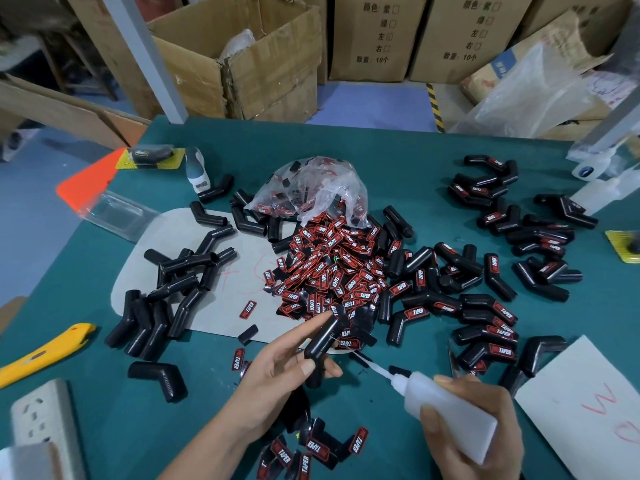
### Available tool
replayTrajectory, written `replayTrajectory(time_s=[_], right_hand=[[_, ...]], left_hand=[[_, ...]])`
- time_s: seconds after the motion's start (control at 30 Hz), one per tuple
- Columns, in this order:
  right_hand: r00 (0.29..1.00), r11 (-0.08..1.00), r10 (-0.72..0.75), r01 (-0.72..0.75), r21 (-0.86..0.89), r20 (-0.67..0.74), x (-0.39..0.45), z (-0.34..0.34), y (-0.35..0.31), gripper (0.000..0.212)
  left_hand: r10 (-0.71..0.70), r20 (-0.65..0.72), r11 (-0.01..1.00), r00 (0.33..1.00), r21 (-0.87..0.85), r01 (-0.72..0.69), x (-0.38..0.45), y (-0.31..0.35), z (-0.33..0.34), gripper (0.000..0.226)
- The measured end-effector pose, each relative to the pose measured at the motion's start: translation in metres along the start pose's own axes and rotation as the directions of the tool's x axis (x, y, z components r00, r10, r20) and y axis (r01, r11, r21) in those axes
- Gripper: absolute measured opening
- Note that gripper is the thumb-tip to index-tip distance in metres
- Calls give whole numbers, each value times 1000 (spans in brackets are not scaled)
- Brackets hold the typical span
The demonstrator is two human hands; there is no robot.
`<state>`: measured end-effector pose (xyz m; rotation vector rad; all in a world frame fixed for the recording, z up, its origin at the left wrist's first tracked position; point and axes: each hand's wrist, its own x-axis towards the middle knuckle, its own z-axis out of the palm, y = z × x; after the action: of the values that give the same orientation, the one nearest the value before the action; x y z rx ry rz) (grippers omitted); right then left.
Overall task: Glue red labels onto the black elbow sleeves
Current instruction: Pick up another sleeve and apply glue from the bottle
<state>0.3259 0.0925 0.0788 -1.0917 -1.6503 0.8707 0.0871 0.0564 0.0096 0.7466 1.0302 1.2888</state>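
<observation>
A black elbow sleeve (320,344) sits in the left hand (277,372), pinched low on its bend between the thumb (298,370) in front and the curled fingers behind, while the index finger (308,325) stretches out straight along the sleeve's upper left side, its tip near the sleeve's top end. The sleeve tilts up and to the right, rising above the thumb, with its short leg pointing down past the fingers. The right hand (474,420) wraps a white glue bottle (450,410), thumb laid across its near face and fingers curled over the far side; the bottle's clear nozzle (377,368) points left and ends just right of the sleeve's bend, though whether the tip touches it I cannot tell. Just beyond the left index fingertip spreads a heap of red labels (332,271) spilling from a clear plastic bag (311,192). Left of the left hand lie plain black sleeves (166,299) on a pale mat (221,306); right of the bottle hand lie sleeves already bearing labels (491,327). All of it rests on a green table (398,150), with a yellow utility knife (45,351) far to the left of the fingers.
</observation>
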Motion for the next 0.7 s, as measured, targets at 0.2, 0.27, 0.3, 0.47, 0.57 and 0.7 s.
replayTrajectory(time_s=[0.2,0.27,0.3,0.47,0.57,0.7], right_hand=[[1000,1000,-24,24,-13,20,-3,1,0,26],[999,999,-48,48,-26,-3,-2,0,1,31],[999,998,-51,50,-32,-13,-2,0,1,36],[998,1000,1,-1,-7,56,-4,0,0,29],[999,1000,27,-27,1,30,-2,0,-3,30],[1000,1000,-1,1,4,24,0,1,-3,28]], left_hand=[[7,-5,1000,1000,-13,-7,0,-1,0,66],[9,-4,1000,1000,-9,-9,0,-2,-1,66],[9,-2,1000,1000,-8,-9,0,-2,-1,65],[4,-1,1000,1000,-8,-4,1,-4,-3,67],[8,-2,1000,1000,-8,-8,2,-4,-3,66],[7,7,1000,1000,-4,-7,1,-5,-4,66]])
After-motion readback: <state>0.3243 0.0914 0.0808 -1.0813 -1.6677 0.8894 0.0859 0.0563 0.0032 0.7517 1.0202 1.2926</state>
